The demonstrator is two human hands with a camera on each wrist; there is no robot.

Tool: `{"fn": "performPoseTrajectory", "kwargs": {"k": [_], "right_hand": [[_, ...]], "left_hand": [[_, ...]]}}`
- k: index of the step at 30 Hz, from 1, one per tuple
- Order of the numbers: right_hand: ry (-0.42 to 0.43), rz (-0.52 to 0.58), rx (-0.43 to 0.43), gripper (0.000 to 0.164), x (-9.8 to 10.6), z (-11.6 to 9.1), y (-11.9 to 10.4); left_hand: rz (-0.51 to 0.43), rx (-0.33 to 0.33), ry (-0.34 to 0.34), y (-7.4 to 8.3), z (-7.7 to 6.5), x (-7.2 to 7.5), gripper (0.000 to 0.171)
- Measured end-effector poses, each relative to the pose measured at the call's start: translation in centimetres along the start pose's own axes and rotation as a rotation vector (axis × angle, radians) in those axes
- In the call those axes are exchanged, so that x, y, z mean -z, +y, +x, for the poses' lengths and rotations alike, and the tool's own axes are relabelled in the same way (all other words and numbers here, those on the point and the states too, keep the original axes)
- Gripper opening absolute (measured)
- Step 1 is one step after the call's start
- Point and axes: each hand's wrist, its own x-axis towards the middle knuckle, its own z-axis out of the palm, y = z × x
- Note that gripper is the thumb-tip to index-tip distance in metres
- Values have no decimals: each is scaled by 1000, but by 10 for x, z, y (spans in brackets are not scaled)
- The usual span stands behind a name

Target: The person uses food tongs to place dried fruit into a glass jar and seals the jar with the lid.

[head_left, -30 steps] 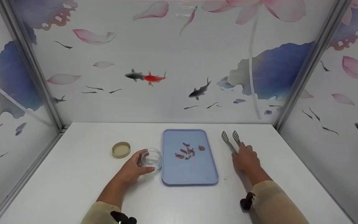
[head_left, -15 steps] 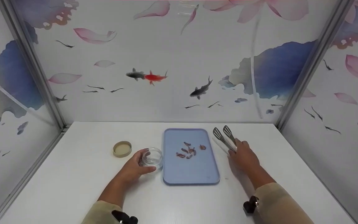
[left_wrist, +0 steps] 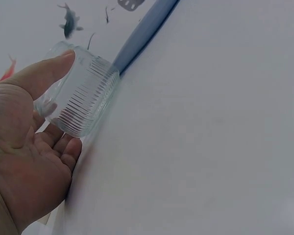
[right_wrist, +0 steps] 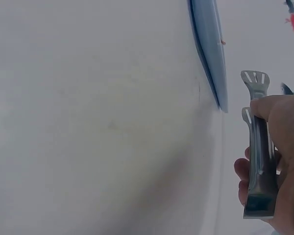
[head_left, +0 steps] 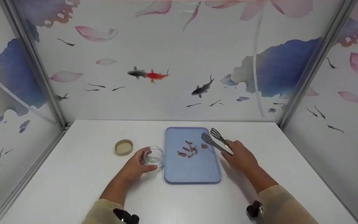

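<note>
My left hand (head_left: pixel 135 166) curls its thumb and fingers round a clear glass jar (head_left: pixel 154 156), which stands open-topped against the left edge of a blue tray (head_left: pixel 191 172). Ribbed glass shows on the jar (left_wrist: pixel 83 98) in the left wrist view. In my right hand (head_left: pixel 242 157) is a pair of metal tongs (head_left: pixel 214 143) with slotted ends. The tongs' two ends are spread apart, over the tray's upper right edge. Several small brown, shrivelled dried pieces (head_left: pixel 193 149) lie on the tray, one of them (head_left: pixel 204 146) apart at the right, close to the tongs.
A round gold lid (head_left: pixel 123 147) lies on the white table (head_left: pixel 82 168) left of the jar. Printed white panels (head_left: pixel 179 102) stand behind the table and on both sides, joined by metal posts (head_left: pixel 312 68).
My right hand has carried the tongs leftward, from beside the tray to over its upper right edge. The left hand keeps its hold on the jar. The view has shifted slightly.
</note>
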Motion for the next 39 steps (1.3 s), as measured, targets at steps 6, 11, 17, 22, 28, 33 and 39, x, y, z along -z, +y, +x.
{"fn": "performPoseTrajectory", "kwargs": {"k": [6, 11, 17, 22, 28, 33, 39], "right_hand": [[-33, -12, 16, 65, -2, -2, -8], [-60, -23, 6, 62, -4, -5, -12], [-82, -58, -7, 60, -7, -6, -13], [-98, -53, 4, 56, -8, -6, -15], [-93, -37, -1, 49, -7, -6, -19], [-76, -32, -25, 44, -6, -6, -21], [-72, -33, -24, 44, -7, -7, -22]], "left_hand": [[8, -17, 9, 2, -2, 0, 97], [15, -17, 11, 2, -2, -2, 95], [7, -20, 11, 2, -3, -2, 95], [-53, -14, -1, 2, -4, -3, 95], [-57, -13, 3, 3, -5, -3, 97], [-41, -16, 13, 3, -4, -3, 97], [-19, -9, 20, 3, -4, -2, 96]]}}
